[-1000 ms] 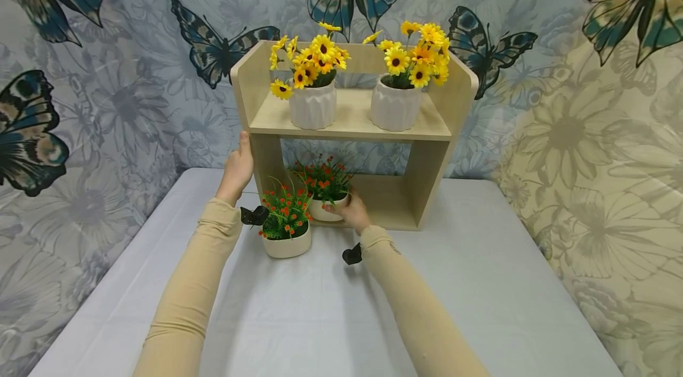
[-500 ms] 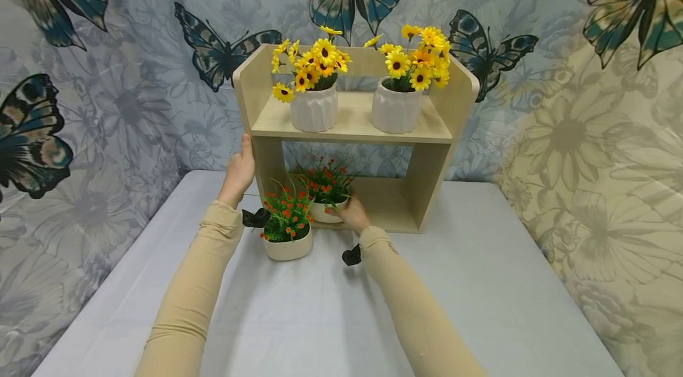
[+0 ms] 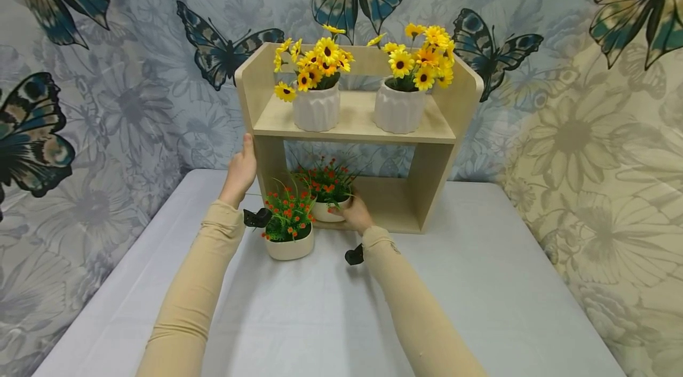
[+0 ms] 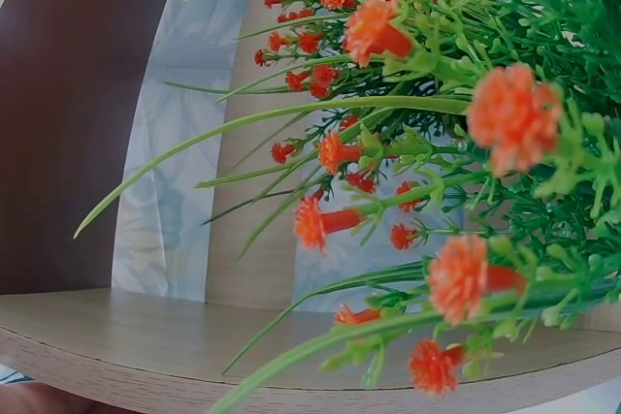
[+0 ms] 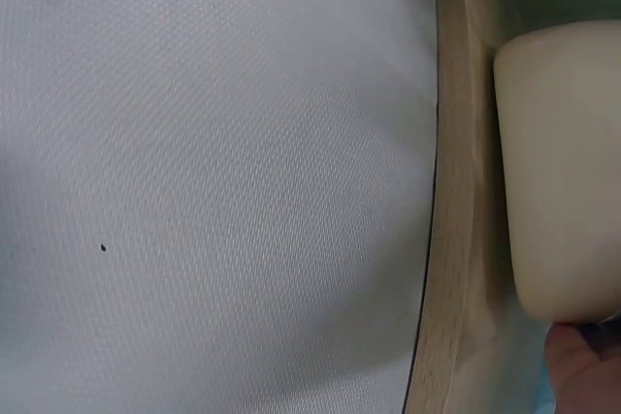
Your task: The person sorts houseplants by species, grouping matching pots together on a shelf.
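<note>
Our right grip (image 3: 356, 211) is closed about the right end of a cream oval pot (image 3: 326, 211) of orange-red flowers, thumb on the front wall, the other fingers mostly hidden. Our left grip (image 3: 240, 172) rests against the outer left side of the shelf unit (image 3: 432, 181), thumb straight and pointing up along the edge; its fingers are out of sight, so we cannot tell how far they are curled.

Behind everything we see a floral backdrop (image 3: 133, 110) in blue-grey and cream, printed with teal-and-black butterflies. Before it spreads the worktop (image 3: 480, 294), covered in white cloth, and on that stands the upright, two-tier unit of pale wood. Our beige sleeves (image 3: 416, 300) reach in from below. On the upper shelf two white fluted pots (image 3: 399, 109) stand upright with a gap between them, filled with yellow, dark-centred flowers. The gripped pot is in the left half of the lower compartment, near the front edge; we cannot tell whether its base touches the board. A matching oval pot (image 3: 290, 246) stands on the worktop before the unit's lower left corner. Smallest are the black wrist devices (image 3: 354, 256).
</note>
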`<control>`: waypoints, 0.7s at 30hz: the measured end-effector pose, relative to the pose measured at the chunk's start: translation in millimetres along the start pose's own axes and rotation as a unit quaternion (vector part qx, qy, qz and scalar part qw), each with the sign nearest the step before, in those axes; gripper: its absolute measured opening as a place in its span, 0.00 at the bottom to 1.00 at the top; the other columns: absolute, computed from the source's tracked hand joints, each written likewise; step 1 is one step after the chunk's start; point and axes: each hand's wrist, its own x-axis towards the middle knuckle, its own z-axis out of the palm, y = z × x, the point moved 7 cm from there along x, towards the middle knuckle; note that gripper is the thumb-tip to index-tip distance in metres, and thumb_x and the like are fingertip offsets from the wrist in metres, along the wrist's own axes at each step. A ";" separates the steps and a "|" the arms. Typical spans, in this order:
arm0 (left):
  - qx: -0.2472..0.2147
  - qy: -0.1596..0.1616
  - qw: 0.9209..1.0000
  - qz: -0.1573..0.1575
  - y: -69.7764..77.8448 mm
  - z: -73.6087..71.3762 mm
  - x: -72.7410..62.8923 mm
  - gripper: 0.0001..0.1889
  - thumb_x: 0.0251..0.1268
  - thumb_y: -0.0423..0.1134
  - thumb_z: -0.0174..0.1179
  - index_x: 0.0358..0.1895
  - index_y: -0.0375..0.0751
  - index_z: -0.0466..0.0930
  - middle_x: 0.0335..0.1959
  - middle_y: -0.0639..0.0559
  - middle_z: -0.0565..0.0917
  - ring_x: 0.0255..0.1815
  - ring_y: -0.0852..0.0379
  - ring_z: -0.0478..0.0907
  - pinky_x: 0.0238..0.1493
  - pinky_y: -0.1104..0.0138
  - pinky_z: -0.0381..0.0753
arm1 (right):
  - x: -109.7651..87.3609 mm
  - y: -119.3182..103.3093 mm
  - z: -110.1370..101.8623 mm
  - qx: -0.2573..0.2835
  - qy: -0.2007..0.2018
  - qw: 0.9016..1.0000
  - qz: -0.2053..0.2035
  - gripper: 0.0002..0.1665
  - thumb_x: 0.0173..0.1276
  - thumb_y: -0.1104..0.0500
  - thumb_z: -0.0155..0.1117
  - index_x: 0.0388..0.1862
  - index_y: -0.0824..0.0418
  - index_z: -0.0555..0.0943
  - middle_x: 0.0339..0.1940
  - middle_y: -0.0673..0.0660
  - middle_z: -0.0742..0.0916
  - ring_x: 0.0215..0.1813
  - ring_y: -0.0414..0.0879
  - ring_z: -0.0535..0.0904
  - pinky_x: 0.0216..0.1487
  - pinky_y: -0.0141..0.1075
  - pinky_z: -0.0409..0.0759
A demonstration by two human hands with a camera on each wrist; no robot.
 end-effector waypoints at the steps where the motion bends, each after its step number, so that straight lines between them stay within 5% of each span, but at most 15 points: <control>1: 0.000 0.000 1.000 0.000 -0.1 0.1 0.0 0.52 0.62 0.71 0.17 0.63 0.22 0.62 0.60 0.25 0.65 0.62 0.33 0.60 0.60 0.45 0.57 | -0.1 -0.1 0.0 -0.002 0.000 1.000 -0.002 0.51 0.56 0.61 0.72 0.71 0.66 0.52 0.68 0.67 0.64 0.68 0.58 0.58 0.66 0.47 0.55; 12: -0.004 0.001 1.000 -0.001 -0.4 0.0 -0.3 0.52 0.63 0.71 0.17 0.63 0.22 0.62 0.54 0.25 0.68 0.57 0.34 0.64 0.57 0.44 0.58 | -1.5 4.1 -2.6 -0.022 0.007 1.000 0.006 0.47 0.58 0.62 0.69 0.70 0.70 0.53 0.66 0.71 0.66 0.67 0.61 0.59 0.65 0.49 0.56; 21: -0.002 0.007 1.000 -0.003 -0.8 0.0 -0.8 0.52 0.62 0.71 0.17 0.63 0.22 0.61 0.61 0.26 0.64 0.62 0.32 0.60 0.60 0.44 0.56 | -4.3 7.6 -3.2 -0.025 0.015 1.000 0.012 0.40 0.58 0.62 0.69 0.64 0.73 0.59 0.58 0.71 0.73 0.61 0.62 0.67 0.62 0.48 0.61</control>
